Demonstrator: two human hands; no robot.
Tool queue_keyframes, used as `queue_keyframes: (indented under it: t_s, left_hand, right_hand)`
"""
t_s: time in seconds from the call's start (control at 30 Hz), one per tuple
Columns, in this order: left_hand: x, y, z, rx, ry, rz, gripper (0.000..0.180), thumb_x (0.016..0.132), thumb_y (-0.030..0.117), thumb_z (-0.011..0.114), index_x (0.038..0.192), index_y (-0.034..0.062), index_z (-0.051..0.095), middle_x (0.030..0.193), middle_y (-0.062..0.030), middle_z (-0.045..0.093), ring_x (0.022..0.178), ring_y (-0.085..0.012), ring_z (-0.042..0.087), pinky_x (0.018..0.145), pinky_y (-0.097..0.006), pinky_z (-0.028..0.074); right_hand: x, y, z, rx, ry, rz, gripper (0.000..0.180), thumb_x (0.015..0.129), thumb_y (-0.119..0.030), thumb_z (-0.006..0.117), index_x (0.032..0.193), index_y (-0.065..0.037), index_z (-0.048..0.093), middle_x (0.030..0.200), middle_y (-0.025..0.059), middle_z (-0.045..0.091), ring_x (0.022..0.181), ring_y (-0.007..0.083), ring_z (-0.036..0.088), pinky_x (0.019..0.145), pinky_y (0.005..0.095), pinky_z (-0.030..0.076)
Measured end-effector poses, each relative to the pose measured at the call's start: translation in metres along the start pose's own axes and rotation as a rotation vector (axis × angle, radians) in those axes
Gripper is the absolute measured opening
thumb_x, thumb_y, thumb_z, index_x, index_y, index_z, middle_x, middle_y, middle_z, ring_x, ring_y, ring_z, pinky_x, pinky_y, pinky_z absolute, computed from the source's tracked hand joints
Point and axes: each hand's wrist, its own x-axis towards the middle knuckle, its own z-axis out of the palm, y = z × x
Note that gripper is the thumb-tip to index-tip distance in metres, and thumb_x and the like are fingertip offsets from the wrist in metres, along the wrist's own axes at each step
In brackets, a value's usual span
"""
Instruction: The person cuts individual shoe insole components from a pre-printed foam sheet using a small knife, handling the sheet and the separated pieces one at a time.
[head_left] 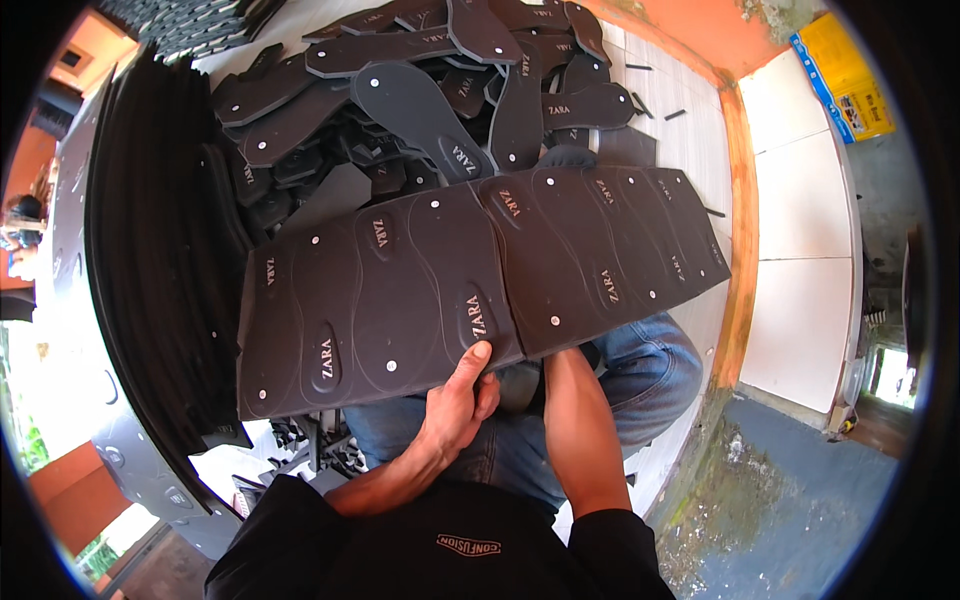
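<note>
Across my lap lies a wide dark foam sheet [400,290] with sole outlines, pale lettering and small white dots. A seam or split runs across its middle, and its right part [620,240] tilts at a slight angle to the left part. My left hand [462,400] is closed on the sheet's near edge just left of this seam, thumb pressed on top and fingers curled below. From the right, my right forearm [580,430] reaches under the sheet, which hides that hand and its fingers. Beyond the far edge, a loose foam sole [415,110] lies on a heap.
Loose dark soles [290,120] are heaped on the pale floor ahead. A tall stack of dark foam sheets [150,250] stands at my left. Thin offcuts [315,450] lie beside my left knee. On the right run an orange-brown edge [740,230] and white tiles [800,200].
</note>
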Motion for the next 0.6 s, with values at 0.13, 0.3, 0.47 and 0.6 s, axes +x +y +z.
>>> queue_keyframes:
  t_s: [0.13, 0.3, 0.47, 0.6]
  left_hand:
    - [-0.018, 0.000, -0.017, 0.049, -0.009, 0.026, 0.029, 0.089, 0.035, 0.058, 0.083, 0.0069, 0.053, 0.052, -0.0007, 0.040, 0.042, -0.0103, 0.036, 0.041, -0.024, 0.027]
    - [-0.057, 0.006, -0.022, 0.349, -0.143, 0.014, 0.021, 0.086, 0.026, 0.062, 0.085, 0.0056, 0.058, 0.053, -0.0011, 0.046, 0.042, -0.0095, 0.041, 0.039, -0.024, 0.029]
    - [-0.053, 0.025, -0.069, 0.487, -0.486, -0.099, 0.023, 0.085, 0.026, 0.065, 0.075, 0.0061, 0.059, 0.054, -0.0018, 0.049, 0.040, -0.0093, 0.041, 0.038, -0.023, 0.029]
    - [-0.060, 0.034, -0.101, 0.743, -0.550, -0.246, 0.021, 0.084, 0.022, 0.067, 0.075, 0.0037, 0.062, 0.050, -0.0006, 0.049, 0.041, -0.0099, 0.044, 0.039, -0.024, 0.030]
  right_hand:
    - [0.012, -0.011, 0.017, 0.016, 0.011, -0.024, 0.044, 0.086, -0.040, 0.056, 0.104, 0.000, 0.055, 0.075, 0.0098, 0.060, 0.054, 0.0144, 0.049, 0.050, 0.0296, 0.040]
    - [0.046, -0.010, -0.003, 0.226, 0.044, -0.023, 0.045, 0.086, -0.041, 0.057, 0.103, 0.001, 0.056, 0.073, 0.0098, 0.060, 0.050, 0.0134, 0.047, 0.047, 0.0289, 0.039]
    - [0.085, -0.014, -0.112, 0.483, -0.352, 0.261, 0.046, 0.085, -0.042, 0.057, 0.102, 0.001, 0.056, 0.071, 0.0097, 0.060, 0.046, 0.0123, 0.046, 0.044, 0.0283, 0.038]
    - [0.054, -0.016, -0.095, 0.501, -0.538, 0.156, 0.068, 0.079, -0.062, 0.057, 0.099, 0.003, 0.058, 0.071, 0.0085, 0.058, 0.041, 0.0062, 0.038, 0.036, 0.0243, 0.030]
